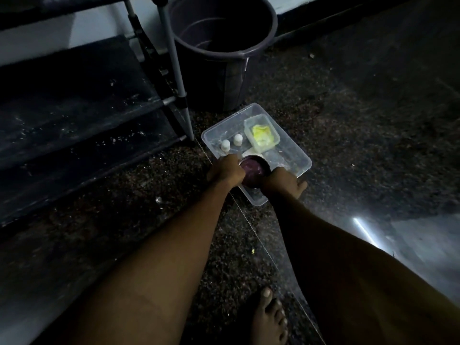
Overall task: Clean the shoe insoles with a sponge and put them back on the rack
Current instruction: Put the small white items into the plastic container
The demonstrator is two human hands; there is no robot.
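A clear plastic tray (296, 155) lies on the floor beside the shoe rack (82, 125). Inside it stands a small dark round tub (254, 169) with purplish contents. My left hand (225, 171) grips the tub's left side and my right hand (283, 183) grips its right side. A smaller clear box holding a yellow sponge (261, 134) sits at the tray's far end. No insoles can be made out in the dim light.
Two small white bottles (231, 143) stand in the tray. A dark bucket (219, 46) stands behind it, next to the rack's grey leg (179, 78). My bare foot (268, 317) rests on the speckled floor at the bottom.
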